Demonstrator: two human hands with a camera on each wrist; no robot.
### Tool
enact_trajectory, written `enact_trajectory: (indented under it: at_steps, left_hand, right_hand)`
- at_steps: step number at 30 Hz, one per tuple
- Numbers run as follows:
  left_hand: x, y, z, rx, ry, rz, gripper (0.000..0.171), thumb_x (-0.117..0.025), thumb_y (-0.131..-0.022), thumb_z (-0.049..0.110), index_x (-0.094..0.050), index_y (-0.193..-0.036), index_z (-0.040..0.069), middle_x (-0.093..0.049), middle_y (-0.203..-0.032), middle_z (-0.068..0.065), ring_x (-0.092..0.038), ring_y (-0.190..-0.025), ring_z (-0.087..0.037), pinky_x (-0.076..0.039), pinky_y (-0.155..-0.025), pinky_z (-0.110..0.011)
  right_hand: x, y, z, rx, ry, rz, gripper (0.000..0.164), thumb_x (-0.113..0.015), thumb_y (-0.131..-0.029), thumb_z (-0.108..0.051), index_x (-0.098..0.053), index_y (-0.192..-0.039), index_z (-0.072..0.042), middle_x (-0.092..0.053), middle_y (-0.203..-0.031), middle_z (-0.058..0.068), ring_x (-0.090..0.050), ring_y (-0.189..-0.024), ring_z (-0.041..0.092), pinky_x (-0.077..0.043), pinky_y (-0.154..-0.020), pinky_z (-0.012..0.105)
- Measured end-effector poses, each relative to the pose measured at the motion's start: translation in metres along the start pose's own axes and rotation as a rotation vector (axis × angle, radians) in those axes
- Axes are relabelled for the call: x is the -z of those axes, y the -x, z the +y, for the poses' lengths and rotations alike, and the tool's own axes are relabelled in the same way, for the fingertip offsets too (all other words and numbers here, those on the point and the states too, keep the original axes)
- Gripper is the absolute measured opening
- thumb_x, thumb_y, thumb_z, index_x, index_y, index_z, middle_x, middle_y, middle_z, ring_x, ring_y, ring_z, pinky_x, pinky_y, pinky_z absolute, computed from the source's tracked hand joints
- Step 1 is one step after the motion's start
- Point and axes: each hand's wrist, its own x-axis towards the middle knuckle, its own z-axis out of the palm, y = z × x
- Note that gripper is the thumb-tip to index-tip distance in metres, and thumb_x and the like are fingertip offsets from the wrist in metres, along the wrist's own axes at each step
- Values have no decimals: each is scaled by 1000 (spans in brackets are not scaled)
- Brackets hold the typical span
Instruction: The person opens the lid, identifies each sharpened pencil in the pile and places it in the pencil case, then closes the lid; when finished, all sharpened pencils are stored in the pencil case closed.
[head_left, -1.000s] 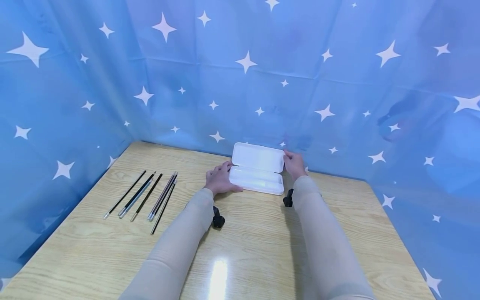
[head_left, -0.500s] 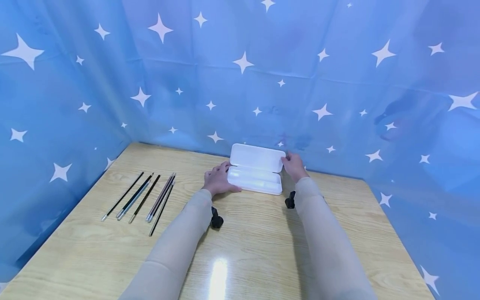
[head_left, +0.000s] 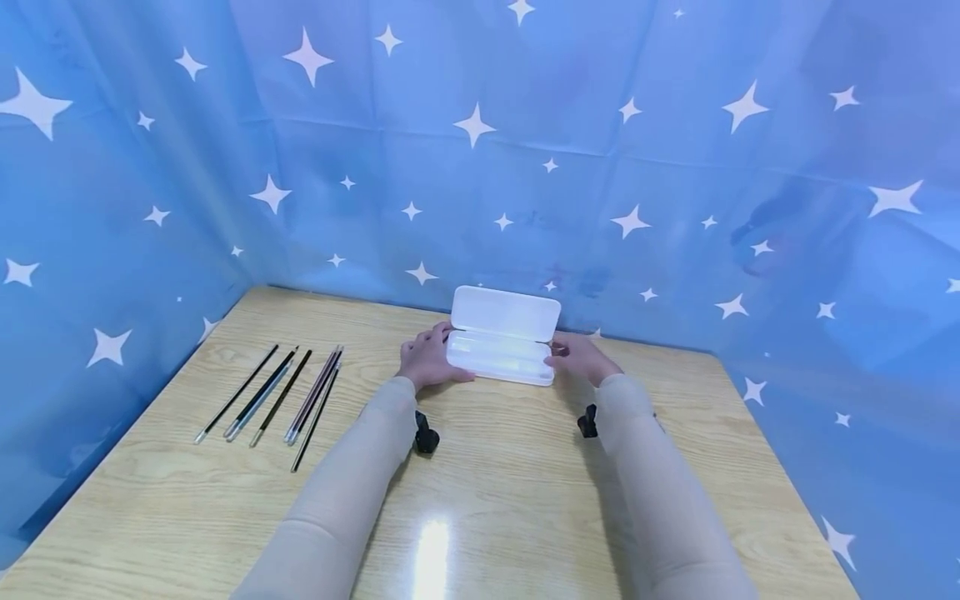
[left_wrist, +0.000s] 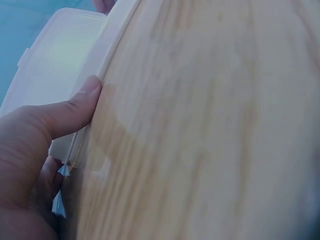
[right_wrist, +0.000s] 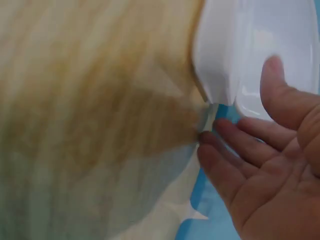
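Note:
A white plastic pencil case (head_left: 499, 355) lies open on the table, its lid (head_left: 506, 313) tipped back toward the curtain. My left hand (head_left: 429, 357) grips the case's left end. In the left wrist view its thumb presses along the front edge, while the other fingers are partly hidden around the end. At the opposite end is my right hand (head_left: 581, 357). The right wrist view shows the fingers spread and loosely bent beside the case's end, with the thumb (right_wrist: 277, 85) raised in front of the lid and nothing between them.
Several pencils (head_left: 281, 398) lie side by side on the left of the wooden table (head_left: 510, 500), mostly dark, one of them blue. A blue curtain (head_left: 375, 142) with white stars hangs right behind the table's back edge and along both sides.
My right hand has let go of the lid's right edge and come down to the right end of the case's base. My left hand keeps its grip. The head view has shifted slightly.

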Motion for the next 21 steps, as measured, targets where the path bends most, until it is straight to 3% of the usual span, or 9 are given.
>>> enact_trajectory:
  at_steps: [3,5,9,21]
  left_hand:
    - [1,2,1,-3,-2,2,114,-88,-68,59,-31,-159,20,-41,-157,-8,-36,-141,-33,-24,-109,-53]
    - [1,1,0,-4,-10,-1,114,-88,-68,60,-30,-159,20,-40,-157,-8,-36,-141,-32,-23,-109,-53]
    - [-1,0,-1,-10,-4,2,114,-87,-69,60,-29,-159,20,-40,-157,-9,-36,-141,-33,-24,-108,-54]
    - [4,1,1,-10,-10,-24,117,-88,-68,61,-28,-160,19,-37,-159,-10,-32,-144,-34,-21,-112,-55]
  right_hand:
    - [-6,3,0,8,97,-11,58,-63,-103,-27,-44,-145,8,-48,-144,28,-44,-136,42,-38,-111,54]
    - [-10,4,-1,-1,134,-26,72,-65,-101,-29,-32,-155,5,-39,-154,27,-36,-143,43,-31,-117,55]
    - [-14,5,-5,-31,164,-46,81,-69,-99,-29,-24,-159,1,-27,-162,24,-24,-149,42,-23,-121,54]
    - [-13,11,-19,-48,293,-49,85,-71,-97,-33,-24,-158,4,-27,-161,25,-25,-149,43,-22,-121,54]
